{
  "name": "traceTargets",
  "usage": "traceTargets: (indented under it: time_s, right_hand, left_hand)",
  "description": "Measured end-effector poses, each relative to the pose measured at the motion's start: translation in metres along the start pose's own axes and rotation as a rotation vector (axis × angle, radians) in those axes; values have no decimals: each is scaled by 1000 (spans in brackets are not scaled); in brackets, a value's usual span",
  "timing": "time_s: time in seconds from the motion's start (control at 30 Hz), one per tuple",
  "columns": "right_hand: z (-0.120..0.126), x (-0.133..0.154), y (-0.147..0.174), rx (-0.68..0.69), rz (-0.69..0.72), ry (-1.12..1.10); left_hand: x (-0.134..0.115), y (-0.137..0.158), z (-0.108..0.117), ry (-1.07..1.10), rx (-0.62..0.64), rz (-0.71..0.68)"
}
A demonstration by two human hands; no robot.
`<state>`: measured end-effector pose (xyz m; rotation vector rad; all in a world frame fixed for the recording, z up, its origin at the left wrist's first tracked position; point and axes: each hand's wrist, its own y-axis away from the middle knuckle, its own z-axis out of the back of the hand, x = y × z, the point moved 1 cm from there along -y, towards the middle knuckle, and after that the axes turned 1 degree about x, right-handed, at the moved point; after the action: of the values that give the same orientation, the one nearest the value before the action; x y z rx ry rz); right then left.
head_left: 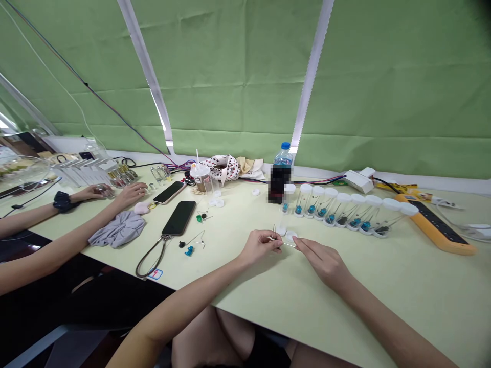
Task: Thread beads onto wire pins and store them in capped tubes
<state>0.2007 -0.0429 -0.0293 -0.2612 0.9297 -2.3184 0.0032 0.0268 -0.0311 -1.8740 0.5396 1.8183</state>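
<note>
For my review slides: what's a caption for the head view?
Left hand and right hand hold a thin bent wire near a row of white-capped containers.

Small-parts assembly workshop, I'd say: long pale cream worktable, a row of clear plastic tubes with white round caps, orange-and-black power strip, another person's bare hand alongside. Far-left clutter's too blurry to call.
</note>
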Motion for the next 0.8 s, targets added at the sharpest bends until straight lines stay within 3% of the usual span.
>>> traceTargets:
  time_s: [0.17,0.43,0.6,0.8]
  right_hand:
    - [2,2,-3,-19,15,14]
    - [-8,0,1,-6,-99,-91]
    - [-12,6,-4,-37,-253,-268]
    - [-10,13,-8,18,-482,-583]
  left_hand:
    - [0,1,0,-18,-7,-3]
    - [-2,1,1,-13,-30,-22]
    - [-3,1,2,-11,-56,-48]
    - [-4,2,2,-34,-69,-65]
